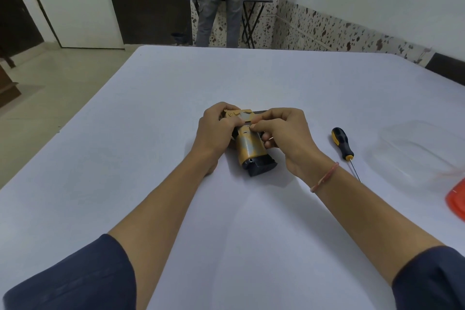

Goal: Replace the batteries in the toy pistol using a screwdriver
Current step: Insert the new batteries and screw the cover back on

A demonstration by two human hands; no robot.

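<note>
With left grip clamped round the toy pistol, steadied it on the counter; with right grip pinched at its handle, screwdriver lying handy at right.

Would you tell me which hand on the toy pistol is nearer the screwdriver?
The right hand, with the red wrist thread; the left hand is beyond the toy pistol from the screwdriver.

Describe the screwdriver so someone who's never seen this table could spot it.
Start at the big white table. Just right of the right hand on the toy pistol, before the clear plastic tray, lies the screwdriver. It alone has a black-and-yellow handle and a thin metal shaft.
</note>
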